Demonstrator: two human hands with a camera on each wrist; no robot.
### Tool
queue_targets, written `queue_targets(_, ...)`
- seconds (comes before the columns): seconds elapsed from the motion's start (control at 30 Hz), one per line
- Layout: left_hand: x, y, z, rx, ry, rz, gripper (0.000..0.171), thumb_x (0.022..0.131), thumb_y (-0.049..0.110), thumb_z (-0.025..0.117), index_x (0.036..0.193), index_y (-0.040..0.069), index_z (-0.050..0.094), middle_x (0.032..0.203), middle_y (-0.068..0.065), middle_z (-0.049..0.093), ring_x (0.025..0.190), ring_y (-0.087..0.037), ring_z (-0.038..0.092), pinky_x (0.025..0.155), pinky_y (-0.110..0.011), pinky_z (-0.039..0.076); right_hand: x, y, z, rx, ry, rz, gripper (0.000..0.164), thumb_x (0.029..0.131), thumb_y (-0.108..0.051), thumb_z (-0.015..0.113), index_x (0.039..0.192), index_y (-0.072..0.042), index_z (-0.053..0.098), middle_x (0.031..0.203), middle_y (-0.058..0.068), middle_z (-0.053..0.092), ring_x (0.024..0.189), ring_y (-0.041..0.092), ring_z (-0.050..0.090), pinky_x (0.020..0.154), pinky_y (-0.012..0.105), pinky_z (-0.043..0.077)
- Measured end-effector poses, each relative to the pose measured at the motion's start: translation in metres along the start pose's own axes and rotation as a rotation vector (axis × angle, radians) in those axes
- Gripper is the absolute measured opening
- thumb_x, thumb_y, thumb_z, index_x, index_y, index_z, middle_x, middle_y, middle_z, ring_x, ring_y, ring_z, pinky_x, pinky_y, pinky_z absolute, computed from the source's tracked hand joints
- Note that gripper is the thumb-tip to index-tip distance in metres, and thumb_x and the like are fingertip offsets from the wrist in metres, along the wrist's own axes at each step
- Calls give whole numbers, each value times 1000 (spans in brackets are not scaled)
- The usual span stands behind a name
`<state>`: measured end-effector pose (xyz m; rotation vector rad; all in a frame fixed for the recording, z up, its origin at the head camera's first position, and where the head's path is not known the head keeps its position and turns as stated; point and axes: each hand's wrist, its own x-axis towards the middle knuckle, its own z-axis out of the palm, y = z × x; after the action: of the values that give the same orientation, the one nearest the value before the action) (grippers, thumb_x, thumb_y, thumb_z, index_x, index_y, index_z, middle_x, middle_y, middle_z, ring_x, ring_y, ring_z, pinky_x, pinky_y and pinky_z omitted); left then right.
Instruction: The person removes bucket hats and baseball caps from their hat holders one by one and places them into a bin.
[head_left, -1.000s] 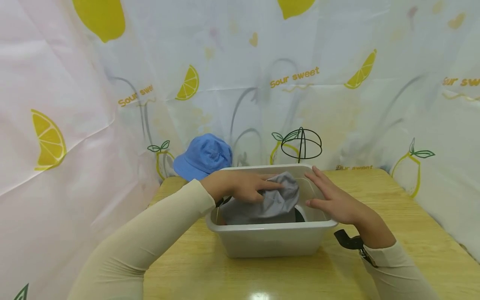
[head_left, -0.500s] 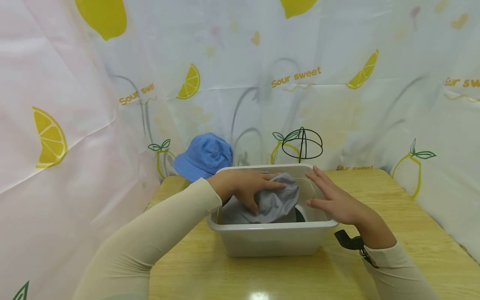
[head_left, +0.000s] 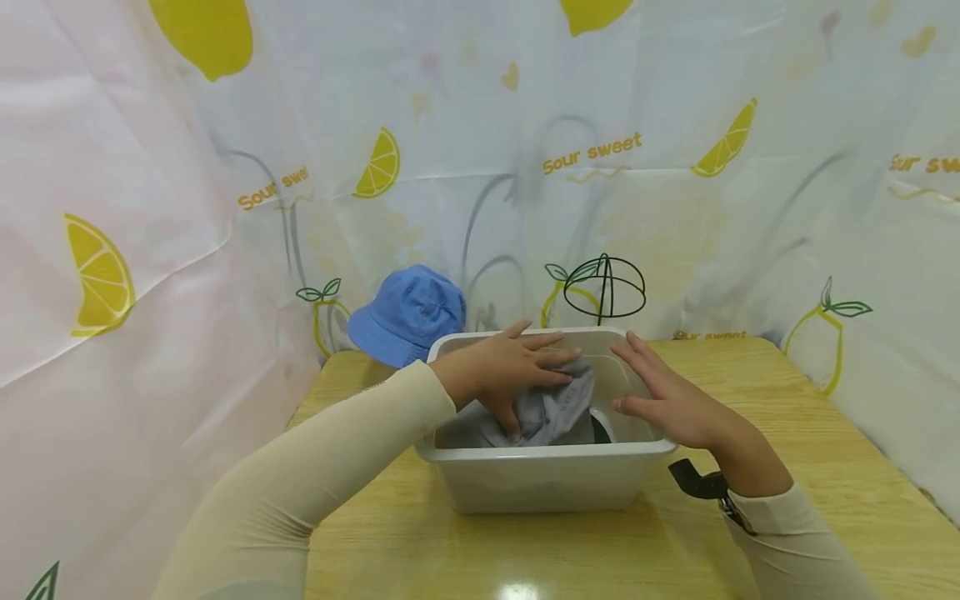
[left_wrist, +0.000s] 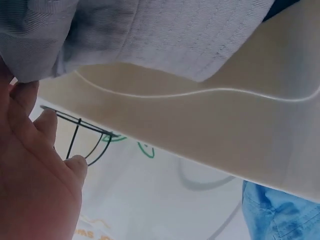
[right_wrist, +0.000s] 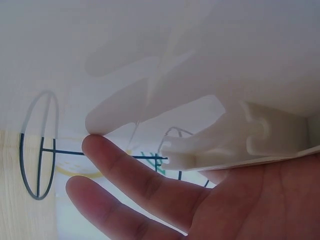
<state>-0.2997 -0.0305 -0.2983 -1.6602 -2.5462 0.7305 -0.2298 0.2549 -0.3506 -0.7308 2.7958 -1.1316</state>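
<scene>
A grey cloth hat [head_left: 566, 408] lies crumpled in a white plastic bin [head_left: 540, 483]. My left hand [head_left: 517, 367] rests on it with fingers spread, the thumb pointing down against the cloth. The left wrist view shows the hat's edge with rows of stitching [left_wrist: 175, 35] above my fingertips. At the bin's right side, my right hand [head_left: 675, 408] touches the rim with straight fingers; the right wrist view has it against the bin's outer wall [right_wrist: 280, 130]. Part of the hat is hidden under my left hand.
A blue cap [head_left: 412, 308] sits behind the bin at the left. Behind the bin stands a black wire hat stand [head_left: 602, 300]. Inside, beside the hat, a dark green and white thing [head_left: 600, 431] shows partly. The wooden table [head_left: 780, 433] ends at a lemon-print curtain.
My left hand has shifted slightly right and spread its fingers wider. The grey hat's raised top has sunk lower in the bin. My right hand has stayed put.
</scene>
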Motion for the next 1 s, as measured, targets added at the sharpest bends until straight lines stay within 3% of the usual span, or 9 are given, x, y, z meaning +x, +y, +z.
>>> queue_targets(0.2,6,2,7,-6,-56,0,115,70,79,78,164,36,29,173,12,17,162,-25,6,128,-61,8,1,1,1,6,-2,0,79,103,-33,61,167,-14,18,174,10,-10,158,49,-2,114,80,13)
queue_targets(0.43,13,10,18,-15,-97,15,111,73,74,80,164,39,28,171,13,22,161,-19,16,128,-58,17,1,2,2,3,-10,2,79,104,-35,61,167,-18,17,175,8,-11,158,48,-3,115,79,13)
queue_targets(0.63,18,14,15,-2,-135,28,110,75,72,80,165,36,28,172,11,22,158,-17,26,125,-50,30,1,1,2,1,-1,2,79,103,-34,61,167,-18,18,175,9,-10,158,48,-2,114,80,14)
queue_targets(0.8,21,16,14,15,-152,34,110,76,73,79,165,35,26,172,11,21,157,-16,27,125,-38,31,0,1,1,-3,3,7,78,103,-33,61,167,-20,18,175,9,-10,158,48,-2,114,80,14)
queue_targets(1.0,22,17,13,33,-155,30,109,76,71,80,165,37,27,171,12,21,157,-15,29,125,-33,31,-1,-1,0,-6,2,11,79,103,-35,61,168,-21,17,175,8,-10,158,48,-2,114,80,14)
